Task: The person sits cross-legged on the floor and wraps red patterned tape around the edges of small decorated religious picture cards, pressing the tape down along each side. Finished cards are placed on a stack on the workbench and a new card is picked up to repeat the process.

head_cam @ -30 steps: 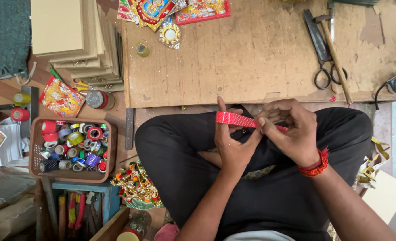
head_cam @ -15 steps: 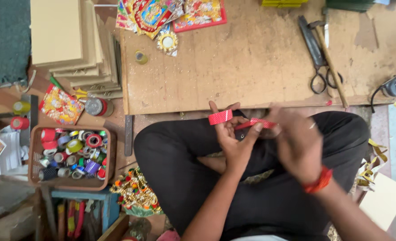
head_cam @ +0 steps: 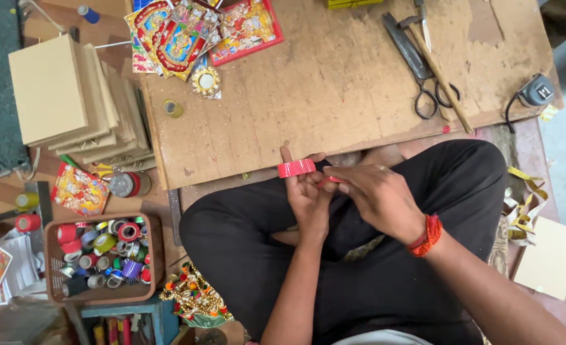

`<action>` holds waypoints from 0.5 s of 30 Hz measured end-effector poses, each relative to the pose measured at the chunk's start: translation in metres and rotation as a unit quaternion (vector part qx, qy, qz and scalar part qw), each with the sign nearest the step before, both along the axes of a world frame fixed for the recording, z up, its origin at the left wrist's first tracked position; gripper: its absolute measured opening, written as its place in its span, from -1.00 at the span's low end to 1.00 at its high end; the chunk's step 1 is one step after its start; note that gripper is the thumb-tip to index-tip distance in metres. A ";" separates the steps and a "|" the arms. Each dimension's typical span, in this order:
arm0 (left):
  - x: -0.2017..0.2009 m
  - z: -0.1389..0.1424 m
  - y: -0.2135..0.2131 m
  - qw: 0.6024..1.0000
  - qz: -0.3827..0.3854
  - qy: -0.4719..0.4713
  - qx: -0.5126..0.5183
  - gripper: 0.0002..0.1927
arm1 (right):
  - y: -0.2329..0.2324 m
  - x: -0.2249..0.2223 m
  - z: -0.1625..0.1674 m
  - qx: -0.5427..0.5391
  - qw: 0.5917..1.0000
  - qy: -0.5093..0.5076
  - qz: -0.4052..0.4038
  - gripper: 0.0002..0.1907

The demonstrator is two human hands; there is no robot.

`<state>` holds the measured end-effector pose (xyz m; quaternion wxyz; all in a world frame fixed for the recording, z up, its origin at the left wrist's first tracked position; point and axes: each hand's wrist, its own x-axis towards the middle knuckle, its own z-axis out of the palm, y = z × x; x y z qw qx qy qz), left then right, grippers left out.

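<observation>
Below the wooden board (head_cam: 334, 96), left hand (head_cam: 305, 191) and right hand (head_cam: 375, 195) fingers pinch red ribbon (head_cam: 297, 168)

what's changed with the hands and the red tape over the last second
The red tape roll now sits on the left hand; a second ago a strip was stretched between both hands. The right hand has closed in against the left, pinching the tape end. The person stays cross-legged; scissors and basket have not moved.
</observation>
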<state>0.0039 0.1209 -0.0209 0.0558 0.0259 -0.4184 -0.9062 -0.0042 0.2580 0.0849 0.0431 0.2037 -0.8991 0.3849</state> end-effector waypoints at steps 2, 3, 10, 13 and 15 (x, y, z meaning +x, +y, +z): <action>0.002 0.002 0.002 1.000 0.000 0.001 -0.021 0.22 | 0.015 0.011 -0.005 -0.007 0.999 0.045 -0.017 -0.70; 0.002 0.002 0.003 1.000 0.001 -0.004 -0.029 0.23 | 0.026 0.015 -0.007 0.000 0.998 0.050 -0.033 -0.71; -0.002 0.005 0.000 0.996 -0.090 -0.028 0.004 0.06 | 0.077 0.051 -0.038 -0.023 0.980 -0.033 -0.195 -0.77; -0.007 0.008 -0.010 0.989 -0.136 -0.046 -0.024 -0.05 | 0.073 0.058 -0.056 -0.227 0.939 -0.129 -0.224 -0.74; -0.009 0.011 -0.013 0.990 -0.133 -0.046 0.002 -0.06 | 0.070 0.053 -0.066 -0.380 0.880 -0.192 -0.210 -0.74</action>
